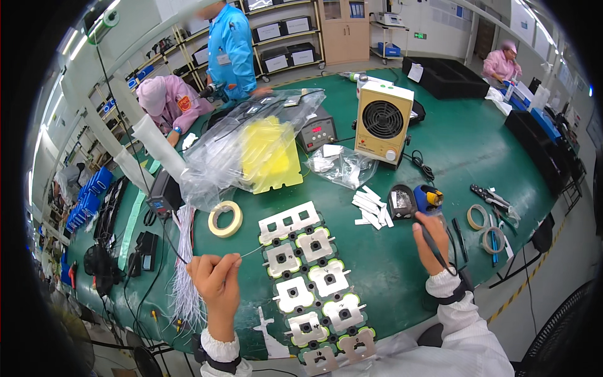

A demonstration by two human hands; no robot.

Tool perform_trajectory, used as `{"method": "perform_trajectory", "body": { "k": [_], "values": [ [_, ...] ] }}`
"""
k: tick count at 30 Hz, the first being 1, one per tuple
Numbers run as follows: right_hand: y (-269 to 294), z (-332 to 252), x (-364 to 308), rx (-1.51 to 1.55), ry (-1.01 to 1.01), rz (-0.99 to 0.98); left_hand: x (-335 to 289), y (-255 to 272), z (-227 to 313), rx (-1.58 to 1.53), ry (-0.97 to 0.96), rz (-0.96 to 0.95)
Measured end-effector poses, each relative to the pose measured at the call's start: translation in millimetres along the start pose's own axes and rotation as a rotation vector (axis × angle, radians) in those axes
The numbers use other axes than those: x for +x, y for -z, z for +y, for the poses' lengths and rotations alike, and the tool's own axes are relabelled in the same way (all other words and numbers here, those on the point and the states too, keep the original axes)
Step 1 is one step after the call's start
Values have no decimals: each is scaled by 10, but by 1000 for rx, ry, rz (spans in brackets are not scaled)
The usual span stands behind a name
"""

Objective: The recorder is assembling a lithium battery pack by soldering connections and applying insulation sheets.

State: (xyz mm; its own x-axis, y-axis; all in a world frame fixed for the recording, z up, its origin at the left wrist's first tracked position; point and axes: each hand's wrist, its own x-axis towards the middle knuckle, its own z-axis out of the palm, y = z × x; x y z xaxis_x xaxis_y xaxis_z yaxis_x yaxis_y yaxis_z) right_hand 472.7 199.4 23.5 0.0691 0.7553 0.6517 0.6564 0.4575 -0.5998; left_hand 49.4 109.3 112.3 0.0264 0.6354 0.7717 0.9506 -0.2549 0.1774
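My left hand is closed, pinching a thin silvery solder wire between thumb and fingertips. The wire's tip reaches toward a battery pack made of black-framed, green-ringed cells with white square pads and metal tabs in two columns. A white strip with square cutouts lies across the pack's far end. My right hand grips the dark handle of a soldering iron, its cord looping by the wrist. That hand is right of the pack, just below the blue and yellow iron stand; the iron's tip is hard to see.
Beyond the pack stand an ionizing fan and a soldering station. Plastic bags over yellow sheets, a tape roll, white strips and a bundle of white wires lie around. Co-workers sit and stand farther off.
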Motion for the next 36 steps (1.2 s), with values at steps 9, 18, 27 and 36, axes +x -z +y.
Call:
{"method": "perform_trajectory", "body": {
  "k": [9, 18, 27, 36],
  "values": [
    [50, -512, 227, 13, 12, -36, 284, -351, -81, -230, 75, 122],
    [-156, -1250, 839, 340, 39, -328, 388, -538, -291, -255, -18, 45],
    [-674, -1585, 783, 322, 322, -410, 351, -653, -350, -260, -46, -3],
    [-797, -1506, 692, 330, 366, -428, 356, -671, -326, -273, -54, -8]
  ]
}}
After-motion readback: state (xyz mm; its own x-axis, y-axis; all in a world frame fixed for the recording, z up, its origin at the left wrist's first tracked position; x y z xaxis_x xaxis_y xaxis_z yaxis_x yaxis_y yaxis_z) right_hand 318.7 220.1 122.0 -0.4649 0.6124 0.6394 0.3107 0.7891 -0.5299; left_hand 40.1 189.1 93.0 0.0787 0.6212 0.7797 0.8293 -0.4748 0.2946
